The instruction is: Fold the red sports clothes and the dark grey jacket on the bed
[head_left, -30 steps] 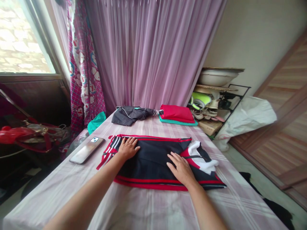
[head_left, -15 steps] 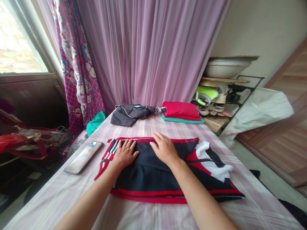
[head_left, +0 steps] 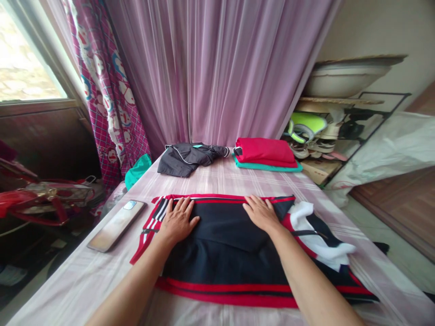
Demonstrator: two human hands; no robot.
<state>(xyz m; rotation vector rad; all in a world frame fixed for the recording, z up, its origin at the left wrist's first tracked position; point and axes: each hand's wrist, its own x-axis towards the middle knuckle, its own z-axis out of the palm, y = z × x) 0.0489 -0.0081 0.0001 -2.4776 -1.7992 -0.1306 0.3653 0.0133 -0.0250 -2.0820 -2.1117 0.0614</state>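
Note:
A black garment (head_left: 224,240) with red edging lies flattened and partly folded in front of me. It looks like a sports jacket, with white stripes at its left end and a white-and-red part at its right end. My left hand (head_left: 177,220) rests palm down on its upper left, fingers spread. Farther right, my right hand (head_left: 261,212) lies flat along the far edge, fingers stretched out. Neither hand grips the cloth.
A phone (head_left: 117,225) lies left of the garment. Beyond it are a crumpled dark grey garment (head_left: 186,160) and a folded red cloth (head_left: 267,151) on a teal one (head_left: 268,165). A rack (head_left: 384,120) with shoes and a basin (head_left: 346,81) stands right of the checked bed or table cover (head_left: 217,183).
My right hand has slid rightward along the garment's far edge. My left hand stays in nearly the same place. The camera view has shifted slightly.

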